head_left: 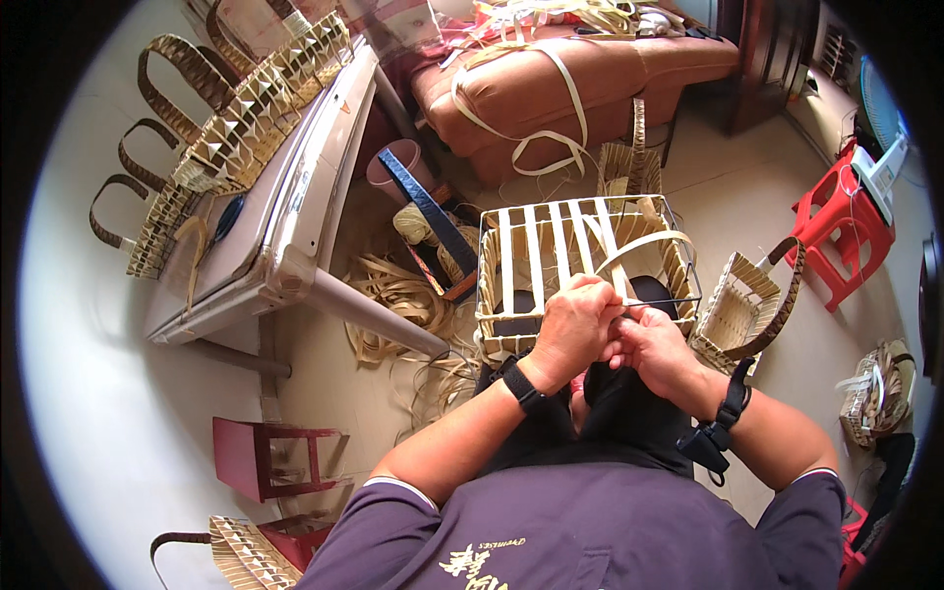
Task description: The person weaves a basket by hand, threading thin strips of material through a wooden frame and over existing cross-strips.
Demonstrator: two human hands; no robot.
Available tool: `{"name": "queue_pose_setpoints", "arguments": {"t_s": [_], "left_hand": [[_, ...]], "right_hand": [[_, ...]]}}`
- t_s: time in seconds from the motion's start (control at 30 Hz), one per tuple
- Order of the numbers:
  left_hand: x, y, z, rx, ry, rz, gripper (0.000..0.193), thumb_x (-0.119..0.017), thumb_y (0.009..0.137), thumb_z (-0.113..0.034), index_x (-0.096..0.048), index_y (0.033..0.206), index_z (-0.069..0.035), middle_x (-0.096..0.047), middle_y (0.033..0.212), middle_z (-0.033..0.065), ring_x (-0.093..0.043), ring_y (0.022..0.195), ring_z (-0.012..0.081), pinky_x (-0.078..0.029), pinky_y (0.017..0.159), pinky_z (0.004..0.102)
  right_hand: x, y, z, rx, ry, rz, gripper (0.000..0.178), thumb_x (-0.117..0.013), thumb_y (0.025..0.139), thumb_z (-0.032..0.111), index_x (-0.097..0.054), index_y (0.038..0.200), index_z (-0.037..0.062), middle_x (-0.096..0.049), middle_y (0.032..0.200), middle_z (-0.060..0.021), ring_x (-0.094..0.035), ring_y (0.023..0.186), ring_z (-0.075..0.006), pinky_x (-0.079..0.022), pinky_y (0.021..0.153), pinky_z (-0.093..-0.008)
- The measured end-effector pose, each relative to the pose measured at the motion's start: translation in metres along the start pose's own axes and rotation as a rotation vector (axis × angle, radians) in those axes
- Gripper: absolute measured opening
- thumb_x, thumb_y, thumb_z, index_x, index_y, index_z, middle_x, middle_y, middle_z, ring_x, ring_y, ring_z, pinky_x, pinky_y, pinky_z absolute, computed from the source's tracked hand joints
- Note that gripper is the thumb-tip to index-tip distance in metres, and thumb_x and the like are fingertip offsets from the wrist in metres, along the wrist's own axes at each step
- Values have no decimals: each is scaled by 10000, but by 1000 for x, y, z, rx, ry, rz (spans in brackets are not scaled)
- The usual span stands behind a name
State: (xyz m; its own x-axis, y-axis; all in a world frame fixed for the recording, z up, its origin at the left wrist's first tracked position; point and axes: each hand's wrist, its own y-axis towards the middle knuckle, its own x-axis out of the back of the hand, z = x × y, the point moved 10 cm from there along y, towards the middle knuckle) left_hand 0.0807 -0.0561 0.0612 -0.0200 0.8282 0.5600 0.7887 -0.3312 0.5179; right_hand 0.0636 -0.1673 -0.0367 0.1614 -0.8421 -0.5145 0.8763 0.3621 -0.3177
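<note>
A rectangular basket [489, 258] with a thin metal wire rim rests on my lap, its walls woven from pale flat strips. Several strips run across its top from the far wire to the near one. Toward the near right edge, my left hand [570, 329] is closed in a pinch on a pale strip [617, 275]. Beside it, my right hand [661, 352] is also closed, its fingertips touching the same strip by the near wire. The loose end of a strip [654, 239] curls over the top at the right. My fingers partly hide the strip at the wire.
Finished handled baskets [236, 128] line a table [305, 226] at left. Loose strips [398, 310] heap on the floor beside a blue-edged box [428, 211]. A small handled basket [737, 305] stands right, near a red stool [836, 226]. A brown sofa [551, 88] stands ahead.
</note>
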Motion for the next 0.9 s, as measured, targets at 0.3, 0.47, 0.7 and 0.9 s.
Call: {"name": "queue_pose_setpoints", "arguments": {"t_s": [0.3,0.47,0.7,0.9], "left_hand": [[7,-1,5,-5,31,60,68,-792,900,-71,-766,949,-33,-766,934,141,-725,984,359,-587,845,453],[7,-3,4,-11,47,84,68,-800,919,-56,-741,938,-28,-757,920,140,-713,963,359,-580,834,453],[15,-5,5,-80,-32,100,108,-830,921,-74,-748,985,-46,-759,963,126,-730,995,353,-590,850,438],[11,-3,-14,-219,-28,108,319,-865,862,-140,-813,1176,-111,-734,1049,99,-726,982,337,-559,1041,477]], "right_hand": [[7,-7,-13,-192,47,-13,238,-647,1129,340,-661,1101,104,-759,841,-87,-729,622,-169,-567,536,-281],[29,-19,-24,-249,165,-74,264,-623,1154,311,-670,987,112,-731,797,-51,-646,585,-130,-500,520,-264],[22,-41,17,-15,-322,-146,365,-640,1153,288,-642,837,106,-595,636,4,-485,467,-71,-372,449,-225],[19,-50,26,-6,-315,-84,376,-649,1147,275,-656,817,95,-579,651,17,-496,525,-64,-393,501,-234]]}}
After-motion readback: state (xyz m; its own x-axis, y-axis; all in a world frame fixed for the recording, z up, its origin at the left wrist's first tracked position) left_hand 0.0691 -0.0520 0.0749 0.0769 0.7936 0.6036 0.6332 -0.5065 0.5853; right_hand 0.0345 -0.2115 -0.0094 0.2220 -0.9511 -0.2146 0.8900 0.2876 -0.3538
